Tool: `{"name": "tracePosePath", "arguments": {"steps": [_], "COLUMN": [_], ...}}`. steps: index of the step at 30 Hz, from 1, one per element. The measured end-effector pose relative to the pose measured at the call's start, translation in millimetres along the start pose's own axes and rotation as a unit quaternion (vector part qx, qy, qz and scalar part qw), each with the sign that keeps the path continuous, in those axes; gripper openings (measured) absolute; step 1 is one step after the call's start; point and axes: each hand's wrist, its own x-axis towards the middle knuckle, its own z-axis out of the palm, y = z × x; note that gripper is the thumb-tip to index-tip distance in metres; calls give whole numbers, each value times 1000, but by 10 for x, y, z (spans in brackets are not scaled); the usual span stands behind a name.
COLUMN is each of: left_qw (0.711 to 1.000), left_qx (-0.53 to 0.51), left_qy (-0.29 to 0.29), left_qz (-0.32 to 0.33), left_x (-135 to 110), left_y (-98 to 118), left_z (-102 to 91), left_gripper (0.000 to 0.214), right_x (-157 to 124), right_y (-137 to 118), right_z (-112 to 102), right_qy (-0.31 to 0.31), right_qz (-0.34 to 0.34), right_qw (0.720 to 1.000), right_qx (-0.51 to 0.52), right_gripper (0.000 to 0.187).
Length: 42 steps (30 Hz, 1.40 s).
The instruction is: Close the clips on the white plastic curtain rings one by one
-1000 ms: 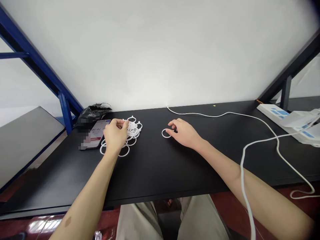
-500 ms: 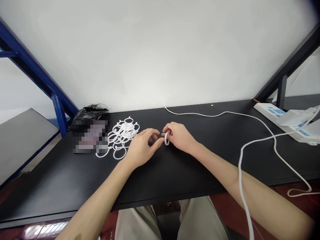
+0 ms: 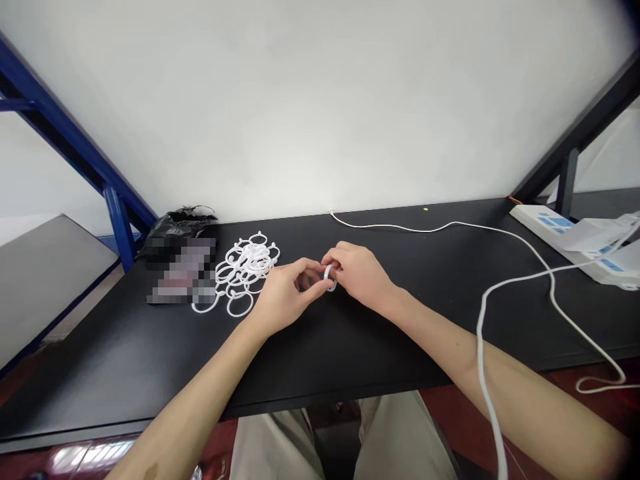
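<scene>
The left hand (image 3: 283, 298) has moved in since a moment ago, its fingers (image 3: 313, 285) curling against a white plastic ring (image 3: 329, 275). The right hand's (image 3: 361, 277) fingers (image 3: 337, 261) pinch that ring upright, above the desk (image 3: 350, 347), with a tangled pile of rings (image 3: 245, 270) just left of the hands.

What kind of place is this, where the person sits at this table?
Probably a small workshop or work room: a black tabletop on a blue steel frame, a white power strip, and a pile of white plastic rings.
</scene>
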Motion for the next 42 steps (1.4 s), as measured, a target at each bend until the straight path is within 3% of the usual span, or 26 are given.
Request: {"name": "tracePosePath", "arguments": {"steps": [4,7,10,13,17,23,28,33,37,42], "left_qw": [1000,988,958,941,944,955,979,991,987,986], "left_qx": [4,-105,-227,-290,-289,-243,-138,-3,26,33], "left_qy": [19,56,82,53,13,22,31,133,146,147], "left_qz": [-15,-96,-157,-168,-159,-167,-145,-17,62,67], "left_x": [17,63,97,98,75,69,53,14,-11,1], "left_y": [-38,-118,-191,-202,-146,-132,-76,11,27,2], "left_z": [18,-21,-76,-96,-73,-60,-60,-86,-105,-98], "left_gripper": [22,31,38,35,26,22,27,25,15,10], "right_x": [1,5,-2,-19,-43,-68,-68,-46,-32,-25], "right_y": [-27,-41,-74,-121,-158,-190,-212,-177,-139,-123], "right_z": [13,-26,-81,-95,-54,-41,-51,-36,-21,-16], "right_qy": [13,54,73,53,23,38,56,67,58,39], "right_qz": [-2,-6,-20,-24,-16,-59,-47,-26,-3,31], "right_qw": [1000,995,975,956,942,943,948,946,932,913], "right_qx": [-20,80,210,289,335,324,309,316,357,404], "right_gripper": [8,14,23,21,23,22,15,19,21,23]}}
